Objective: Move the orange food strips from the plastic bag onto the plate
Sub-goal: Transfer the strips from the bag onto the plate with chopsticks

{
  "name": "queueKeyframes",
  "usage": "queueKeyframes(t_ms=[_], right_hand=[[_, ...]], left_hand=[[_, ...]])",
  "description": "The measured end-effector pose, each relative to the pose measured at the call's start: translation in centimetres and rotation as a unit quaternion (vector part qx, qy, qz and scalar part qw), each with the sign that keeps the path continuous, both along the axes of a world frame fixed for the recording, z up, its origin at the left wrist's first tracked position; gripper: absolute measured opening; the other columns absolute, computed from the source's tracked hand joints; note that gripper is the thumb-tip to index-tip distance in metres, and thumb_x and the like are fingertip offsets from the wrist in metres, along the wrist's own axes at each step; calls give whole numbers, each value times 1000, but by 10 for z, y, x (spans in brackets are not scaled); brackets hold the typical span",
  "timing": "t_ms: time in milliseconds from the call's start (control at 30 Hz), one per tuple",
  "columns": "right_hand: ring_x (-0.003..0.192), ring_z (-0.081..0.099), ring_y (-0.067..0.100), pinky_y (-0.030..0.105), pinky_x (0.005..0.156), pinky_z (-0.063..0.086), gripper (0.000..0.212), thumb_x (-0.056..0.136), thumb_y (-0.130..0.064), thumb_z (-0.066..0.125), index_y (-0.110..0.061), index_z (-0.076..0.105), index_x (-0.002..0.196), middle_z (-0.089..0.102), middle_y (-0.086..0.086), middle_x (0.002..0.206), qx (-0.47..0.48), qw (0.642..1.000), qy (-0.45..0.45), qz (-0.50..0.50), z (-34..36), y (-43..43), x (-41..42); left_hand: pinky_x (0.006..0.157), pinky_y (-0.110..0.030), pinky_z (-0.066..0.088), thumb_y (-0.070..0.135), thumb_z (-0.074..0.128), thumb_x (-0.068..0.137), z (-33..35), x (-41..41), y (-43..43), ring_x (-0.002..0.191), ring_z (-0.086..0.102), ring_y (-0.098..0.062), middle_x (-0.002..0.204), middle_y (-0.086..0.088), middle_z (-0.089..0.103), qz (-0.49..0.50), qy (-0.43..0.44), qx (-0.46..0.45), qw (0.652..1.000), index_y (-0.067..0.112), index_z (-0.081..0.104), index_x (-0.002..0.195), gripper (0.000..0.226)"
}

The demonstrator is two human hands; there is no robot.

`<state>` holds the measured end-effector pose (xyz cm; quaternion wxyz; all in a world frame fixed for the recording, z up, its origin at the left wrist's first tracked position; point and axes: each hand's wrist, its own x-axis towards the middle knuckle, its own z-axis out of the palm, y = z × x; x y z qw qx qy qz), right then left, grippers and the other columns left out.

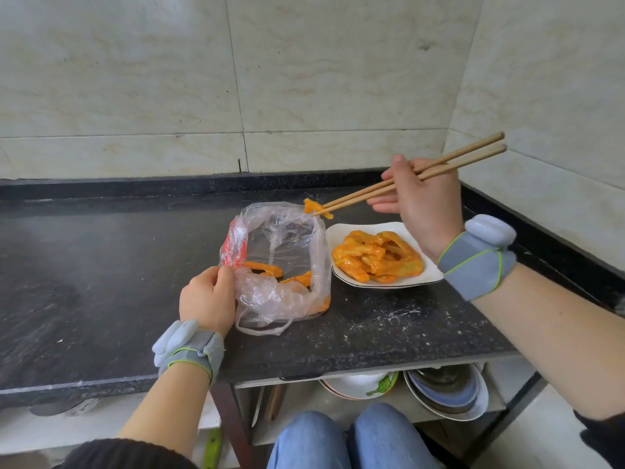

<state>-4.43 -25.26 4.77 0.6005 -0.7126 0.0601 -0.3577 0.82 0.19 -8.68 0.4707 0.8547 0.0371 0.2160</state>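
Orange food strips (pixel 377 257) lie mostly heaped on the plate, a few remain in the bag, and one hangs in the air. Beneath it all runs the dark speckled table (pixel 101 265). On it sits the clear plastic bag (pixel 280 265), mouth gaping, touching the white plate (pixel 426 275) on its right. The left hand (pixel 206 301) pinches the bag's near-left edge shut between its fingers. The right hand (pixel 419 201), raised above the plate's far side, grips a pair of chopsticks (pixel 406 179). Their tips clamp a single strip (pixel 313 206) over the bag's far rim.
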Motion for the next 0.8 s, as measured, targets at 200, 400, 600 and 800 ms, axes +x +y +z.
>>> queueKeyframes(t_ms=[200,400,600,800], right_hand=[[58,72,21,29,53,60,32,97,-26,51,-12,61,71,68,15,66,-17,999,15,-45,-4,-27,-3],[55,70,12,22,51,58,32,98,-25,49,-2,64,80,68,15,67,-66,994,51,-70,-22,-26,5],[74,71,34,50,80,56,41,98,-25,46,10,62,85,70,24,75,-173,981,60,-69,-21,-12,15],[89,64,42,54,85,52,41,98,-25,45,12,60,88,67,25,88,-240,966,89,-34,-17,6,19]], left_hand=[[50,-32,30,36,36,76,0,0,0,51,33,-21,50,-5,43,-1,4,2,1000,12,44,53,34],[50,-32,30,38,36,75,-1,1,0,50,34,-21,49,-5,43,-2,4,1,1000,14,43,51,34],[51,-31,32,38,36,76,-3,3,1,51,38,-21,51,-5,47,-3,3,1,1000,14,47,53,35],[50,-30,32,39,36,75,-3,3,1,50,38,-20,50,-4,47,-1,2,-4,1000,16,48,52,35]])
